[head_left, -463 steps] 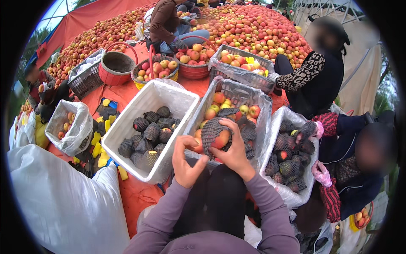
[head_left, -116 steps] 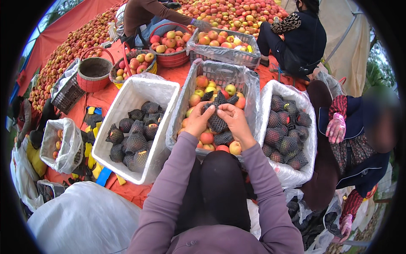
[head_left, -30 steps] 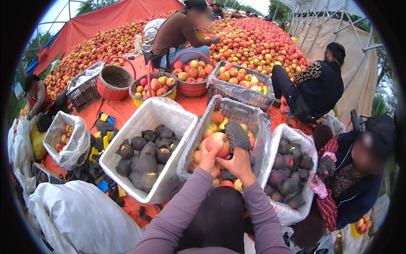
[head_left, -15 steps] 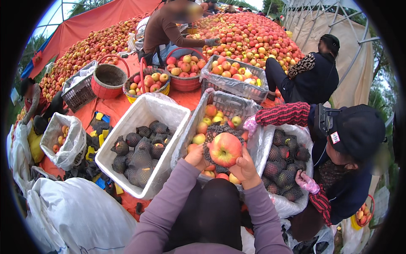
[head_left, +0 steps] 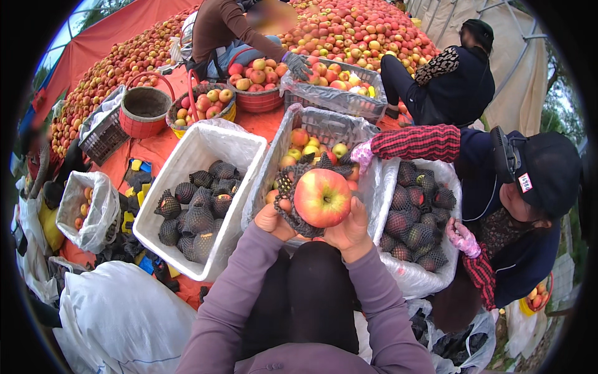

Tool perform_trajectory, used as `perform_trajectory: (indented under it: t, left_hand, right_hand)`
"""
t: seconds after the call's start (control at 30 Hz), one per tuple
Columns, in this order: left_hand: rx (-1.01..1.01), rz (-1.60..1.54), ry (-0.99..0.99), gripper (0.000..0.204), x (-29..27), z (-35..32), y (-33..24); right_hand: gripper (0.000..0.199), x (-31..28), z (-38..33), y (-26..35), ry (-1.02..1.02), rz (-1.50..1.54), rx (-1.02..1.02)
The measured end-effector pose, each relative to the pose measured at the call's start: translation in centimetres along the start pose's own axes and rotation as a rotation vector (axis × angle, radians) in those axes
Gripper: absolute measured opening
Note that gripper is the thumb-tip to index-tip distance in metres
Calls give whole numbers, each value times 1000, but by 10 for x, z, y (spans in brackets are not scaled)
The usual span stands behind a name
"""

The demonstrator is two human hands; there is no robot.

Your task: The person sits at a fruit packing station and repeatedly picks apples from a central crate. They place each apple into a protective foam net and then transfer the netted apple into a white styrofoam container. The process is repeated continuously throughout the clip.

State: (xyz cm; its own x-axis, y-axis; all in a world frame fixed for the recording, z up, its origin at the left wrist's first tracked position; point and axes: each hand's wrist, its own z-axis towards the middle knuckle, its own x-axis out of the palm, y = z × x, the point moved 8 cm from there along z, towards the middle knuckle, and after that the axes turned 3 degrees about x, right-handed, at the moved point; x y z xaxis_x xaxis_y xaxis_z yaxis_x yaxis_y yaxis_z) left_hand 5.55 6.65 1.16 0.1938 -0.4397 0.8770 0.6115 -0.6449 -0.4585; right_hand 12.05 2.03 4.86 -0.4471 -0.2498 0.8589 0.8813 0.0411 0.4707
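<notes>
A large red-and-yellow apple (head_left: pixel 322 198) is held up before me, its hollow end facing me. My right hand (head_left: pixel 351 232) grips it from the lower right. My left hand (head_left: pixel 274 222) is closed on a black foam net (head_left: pixel 285 187), which spreads open beside the apple's left side. The apple is outside the net or only against its edge; I cannot tell which. Below and behind is a plastic-lined grey crate (head_left: pixel 299 118) of bare apples. To its left, a white crate (head_left: pixel 144 234) contains several apples in black nets.
At right, a co-worker's pink-gloved hand (head_left: pixel 462 238) is beside a lined crate (head_left: pixel 408 274) of netted apples; the other glove (head_left: pixel 362 156) touches the grey crate. A white sack (head_left: pixel 124 311) bulges at lower left. Baskets (head_left: pixel 144 112) and an apple heap (head_left: pixel 367 31) lie beyond.
The apple has turned to show its hollow end and looks nearer. The net now spreads wider at its left. Behind, a grey-gloved co-worker's hand has come down to the far crate.
</notes>
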Motion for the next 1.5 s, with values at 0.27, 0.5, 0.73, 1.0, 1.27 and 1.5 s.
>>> perform_trajectory:
  t: [0.27,0.5,0.73,1.0,1.27,1.5]
  left_hand:
    - [961,1633,-179,23,55,-30,-61]
    - [46,64,-97,45,2,-5,-22]
    - [297,170,-576,22,-137,-14,-90]
    - [-65,2111,-1034,51,-303,-44,-249]
    - [210,1074,-524,18,-129,49,-106]
    - [75,1073,-221,49,-71,76,-29]
  right_hand:
    - [64,-43,13,19,-344,-996,-277]
    - [71,22,11,14,-116,-1744,-644]
    - [73,-42,31,11,-181,-1656,-266]
    - [34,-192,15,8,-424,-1888,89]
    - [25,-247,52,-1,-586,-2185,226]
    - [34,-67,50,41,-488,-1762,-401]
